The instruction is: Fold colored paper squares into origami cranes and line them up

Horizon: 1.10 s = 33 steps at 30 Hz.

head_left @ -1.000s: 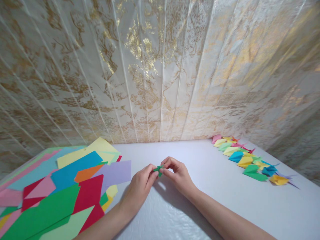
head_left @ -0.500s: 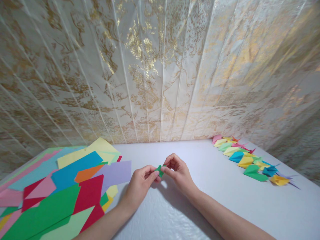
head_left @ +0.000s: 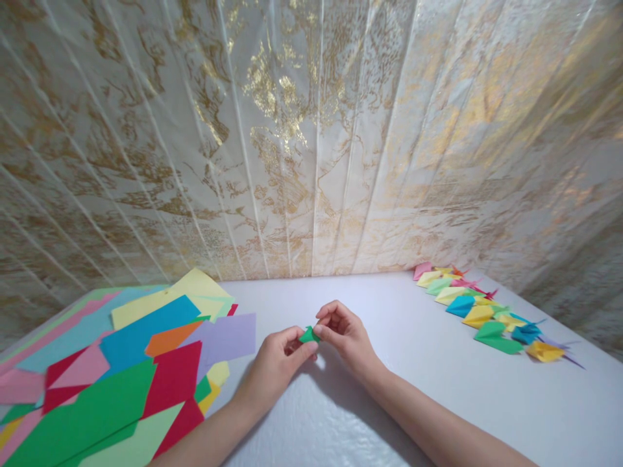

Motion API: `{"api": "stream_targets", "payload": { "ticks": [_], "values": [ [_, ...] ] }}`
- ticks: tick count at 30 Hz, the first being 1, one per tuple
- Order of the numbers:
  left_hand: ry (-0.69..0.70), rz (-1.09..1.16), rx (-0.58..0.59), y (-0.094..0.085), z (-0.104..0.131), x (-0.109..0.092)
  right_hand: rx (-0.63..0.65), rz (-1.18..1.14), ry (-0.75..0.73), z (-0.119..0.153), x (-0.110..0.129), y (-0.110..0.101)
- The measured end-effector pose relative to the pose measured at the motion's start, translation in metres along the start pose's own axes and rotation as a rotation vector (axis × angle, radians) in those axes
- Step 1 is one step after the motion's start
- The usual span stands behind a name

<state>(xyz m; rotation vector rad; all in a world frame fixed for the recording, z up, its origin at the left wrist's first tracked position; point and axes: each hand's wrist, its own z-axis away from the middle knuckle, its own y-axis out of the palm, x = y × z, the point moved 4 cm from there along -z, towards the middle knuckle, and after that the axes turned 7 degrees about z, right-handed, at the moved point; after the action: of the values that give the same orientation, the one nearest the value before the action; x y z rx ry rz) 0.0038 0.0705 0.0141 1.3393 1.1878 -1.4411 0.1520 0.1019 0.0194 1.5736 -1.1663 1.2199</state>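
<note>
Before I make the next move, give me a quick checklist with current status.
1. Left hand has the green folded paper between thumb and fingers: ok.
2. Right hand gripping the same paper: cannot tell; its thumb tip is at the right edge.
3. Finished row of folded pieces apart from both hands: ok, off to the right.
4. Left forearm off the coloured sheets: cannot tell; it overlaps them in view.
5. Creases on the green paper crisp: cannot tell, too small.
</note>
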Motion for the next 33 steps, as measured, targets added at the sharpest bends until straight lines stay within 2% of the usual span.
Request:
{"api": "stream_targets", "payload": {
  "ticks": [9, 16, 20, 24, 28, 33],
  "values": [
    [-0.009, -0.142, -0.02, -0.001, -0.001, 0.001, -0.007, -0.032, 0.019, 0.0, -0.003, 0.003],
    [0.005, -0.119, -0.029, -0.001, 0.002, 0.003, 0.024, -0.035, 0.024, -0.002, 0.002, 0.0],
    [0.008, -0.056, -0.038, 0.0, 0.002, 0.006, 0.182, 0.092, 0.074, 0.0, 0.002, 0.004],
    [0.006, -0.007, -0.019, 0.001, 0.0, 0.004, 0.294, 0.126, 0.034, 0.004, 0.003, 0.011],
    [-0.008, 0.031, 0.007, 0.0, -0.002, -0.002, 0.278, 0.173, 0.017, 0.003, 0.005, 0.008],
    [-0.017, 0.054, 0.007, -0.001, -0.002, -0.003, 0.247, 0.06, 0.078, -0.002, 0.003, 0.0]
  ]
}}
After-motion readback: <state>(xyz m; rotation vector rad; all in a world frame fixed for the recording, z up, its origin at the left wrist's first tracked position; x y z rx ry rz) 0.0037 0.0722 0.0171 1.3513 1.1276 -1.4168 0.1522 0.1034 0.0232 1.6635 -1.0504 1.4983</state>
